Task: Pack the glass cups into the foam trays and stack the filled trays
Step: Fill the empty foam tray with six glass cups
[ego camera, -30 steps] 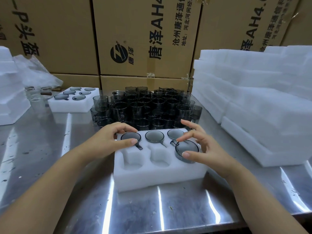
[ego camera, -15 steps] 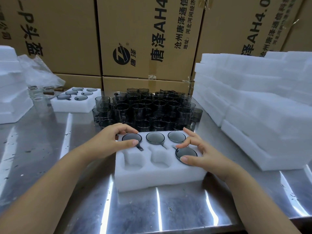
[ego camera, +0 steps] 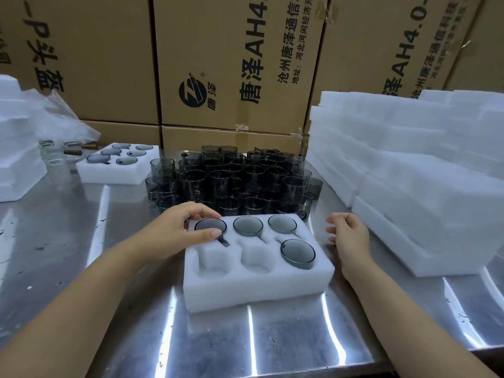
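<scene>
Foam tray mid-table: 4 glass cups in, 2 pockets empty. L hand thumb + fingers clamped round rear-left cup. R hand beside tray, fingers loosely curled, holding nothing.

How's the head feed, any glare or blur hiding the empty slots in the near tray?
Head view: glare streaks on the steel table in front of the foam tray, none on it; its two empty slots read clearly; wide-angle distortion tilts the cardboard boxes; the foam stack at right is washed out, layers hard to separate.
</scene>
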